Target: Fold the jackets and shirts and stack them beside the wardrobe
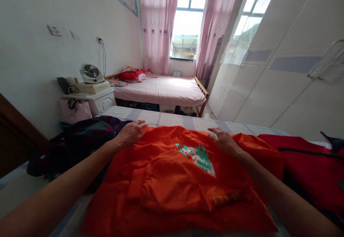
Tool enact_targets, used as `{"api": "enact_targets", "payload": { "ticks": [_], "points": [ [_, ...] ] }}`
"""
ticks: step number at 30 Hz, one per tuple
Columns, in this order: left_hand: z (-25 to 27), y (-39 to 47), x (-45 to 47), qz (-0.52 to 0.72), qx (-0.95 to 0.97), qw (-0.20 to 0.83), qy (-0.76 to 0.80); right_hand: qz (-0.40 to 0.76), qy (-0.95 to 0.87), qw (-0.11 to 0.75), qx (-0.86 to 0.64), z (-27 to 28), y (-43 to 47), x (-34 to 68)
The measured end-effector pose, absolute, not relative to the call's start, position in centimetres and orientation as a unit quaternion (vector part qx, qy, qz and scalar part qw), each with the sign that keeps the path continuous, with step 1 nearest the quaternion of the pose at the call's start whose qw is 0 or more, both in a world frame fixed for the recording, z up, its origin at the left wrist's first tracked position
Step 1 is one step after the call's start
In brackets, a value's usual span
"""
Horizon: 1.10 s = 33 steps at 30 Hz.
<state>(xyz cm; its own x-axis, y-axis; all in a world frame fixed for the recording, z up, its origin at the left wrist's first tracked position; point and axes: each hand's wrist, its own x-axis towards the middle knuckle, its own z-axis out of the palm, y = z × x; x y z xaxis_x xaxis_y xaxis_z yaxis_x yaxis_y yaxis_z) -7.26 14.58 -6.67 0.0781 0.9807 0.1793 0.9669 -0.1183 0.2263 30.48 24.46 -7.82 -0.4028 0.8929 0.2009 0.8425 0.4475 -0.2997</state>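
Note:
An orange long-sleeved top (pixel 172 183) lies spread before me, with a green and white print and one sleeve folded across its front. My left hand (pixel 133 132) is at its far left edge, fingers stretched out and apart, holding nothing that I can see. Over the far right part of the top, my right hand (pixel 221 139) has its fingers extended and slightly bent, also holding nothing visible. Whether the fingertips touch the cloth, I cannot tell. The top's other sleeve (pixel 258 149) reaches out to the right, partly behind my right forearm.
Dark plaid clothing (pixel 80 136) lies on the left, and a red garment (pixel 309 169) on the right. The striped bed sheet (pixel 150 115) shows beyond them. Farther back are a pink-covered bed (pixel 161 88), a fan (pixel 91 72) on a white cabinet (pixel 103 102), and wardrobes (pixel 285 86).

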Motion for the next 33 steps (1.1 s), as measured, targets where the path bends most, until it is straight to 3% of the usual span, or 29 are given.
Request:
{"api": "enact_targets", "payload": {
  "ticks": [7, 11, 17, 21, 27, 30, 33],
  "points": [
    [-7.2, 18.8, -10.5, 0.085, 0.733, 0.117, 0.665, 0.116, -0.829, 0.082, -0.541, -10.0, 30.4, 27.4],
    [-6.3, 18.0, -10.1, 0.097, 0.739, 0.093, 0.660, 0.126, -0.826, 0.088, -0.543, -9.0, 29.9, 27.5],
    [-4.6, 11.8, -9.3, 0.189, 0.742, -0.059, 0.641, -0.009, -0.821, 0.331, -0.465, -6.4, 23.5, 30.7],
    [-7.2, 5.2, -9.0, 0.198, 0.791, -0.155, 0.557, -0.038, -0.859, 0.329, -0.391, -8.4, 17.7, 33.8],
    [-9.0, 1.2, -8.0, 0.116, 0.807, -0.020, 0.578, -0.005, -0.904, 0.201, -0.377, -10.1, 15.1, 35.1],
    [-7.0, 1.8, -7.4, 0.124, 0.781, 0.033, 0.611, -0.017, -0.877, 0.241, -0.416, -7.4, 15.6, 32.9],
    [-6.0, 2.9, -6.1, 0.198, 0.750, 0.004, 0.631, -0.008, -0.864, 0.264, -0.429, -4.8, 15.4, 28.5]
  ]
}}
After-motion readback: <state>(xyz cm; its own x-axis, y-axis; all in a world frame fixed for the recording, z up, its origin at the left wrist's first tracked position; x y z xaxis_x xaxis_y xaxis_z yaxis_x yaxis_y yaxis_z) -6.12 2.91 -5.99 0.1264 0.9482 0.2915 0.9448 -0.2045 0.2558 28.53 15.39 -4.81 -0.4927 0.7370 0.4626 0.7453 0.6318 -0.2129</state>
